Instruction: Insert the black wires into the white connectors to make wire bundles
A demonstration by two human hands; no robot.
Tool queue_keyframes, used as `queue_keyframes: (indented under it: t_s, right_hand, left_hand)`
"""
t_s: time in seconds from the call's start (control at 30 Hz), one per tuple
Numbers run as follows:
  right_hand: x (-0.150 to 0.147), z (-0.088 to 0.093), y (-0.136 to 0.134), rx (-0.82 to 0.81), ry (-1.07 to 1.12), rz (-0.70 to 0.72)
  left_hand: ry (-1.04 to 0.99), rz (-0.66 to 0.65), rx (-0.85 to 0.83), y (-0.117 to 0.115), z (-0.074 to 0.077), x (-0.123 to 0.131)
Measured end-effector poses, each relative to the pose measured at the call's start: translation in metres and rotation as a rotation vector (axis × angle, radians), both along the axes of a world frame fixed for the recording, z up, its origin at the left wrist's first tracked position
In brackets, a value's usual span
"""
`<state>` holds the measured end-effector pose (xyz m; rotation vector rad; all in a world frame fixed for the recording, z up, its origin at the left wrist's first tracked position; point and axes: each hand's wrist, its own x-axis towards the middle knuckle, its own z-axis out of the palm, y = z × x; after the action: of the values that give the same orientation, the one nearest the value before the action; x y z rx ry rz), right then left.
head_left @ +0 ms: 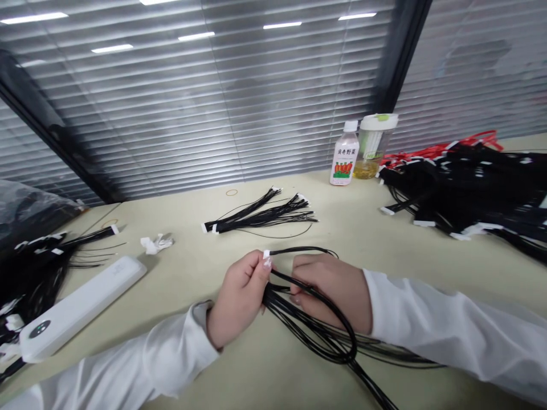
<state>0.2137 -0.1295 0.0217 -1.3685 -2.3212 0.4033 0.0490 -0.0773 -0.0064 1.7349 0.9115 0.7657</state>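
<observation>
My left hand (pixel 244 296) is closed round one end of a bundle of black wires (pixel 311 330), with a small white connector (pixel 266 254) pinched at the thumb and forefinger. My right hand (pixel 333 290) is curled closed among the same wires, a short way to the right, and its fingertips are partly hidden. From the left hand the wires loop and trail toward the lower right, passing below the right wrist. Beyond both hands, two smaller bundles of black wires with white connectors (pixel 265 213) lie on the table.
A white power bank (pixel 83 307), crumpled white paper (pixel 157 244) and black wire bundles (pixel 38 273) lie at left. At the back right stand a labelled bottle (pixel 344 155) and a lidded cup (pixel 376 145), beside a large pile of black wires (pixel 474 188). Blinds (pixel 239 85) rise behind.
</observation>
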Motion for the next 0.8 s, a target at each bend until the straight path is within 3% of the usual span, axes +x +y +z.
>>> queue_keyframes:
  t_s: [0.13,0.27,0.33,0.4,0.5,0.57,0.67,0.8]
  right_hand:
    - [0.011,0.010,-0.003,0.009,-0.302,-0.065]
    - [0.028,0.027,-0.001,0.181,-0.511,-0.421]
    - [0.038,0.038,0.003,0.326,-0.307,-0.478]
    - [0.046,0.048,0.006,0.423,0.115,-0.419]
    - [0.048,0.056,0.006,0.379,0.766,-0.311]
    - [0.043,0.053,0.005,0.324,1.019,-0.261]
    - [0.028,0.036,0.001,0.147,1.083,-0.167]
    - [0.009,0.002,0.001,-0.075,0.860,-0.194]
  left_hand:
    - [-0.009,0.041,-0.050,0.001,0.002,0.001]
    - [0.000,0.084,-0.109,0.004,0.003,0.002]
    - [-0.016,0.100,-0.137,0.005,0.003,0.003]
    - [-0.030,0.110,-0.156,0.005,0.004,0.003]
    - [-0.027,0.101,-0.167,0.004,0.006,0.005]
    - [-0.038,0.087,-0.183,0.004,0.007,0.006]
    - [-0.078,0.076,-0.199,0.002,0.007,0.007]
    - [-0.110,0.065,-0.207,0.001,0.006,0.007]
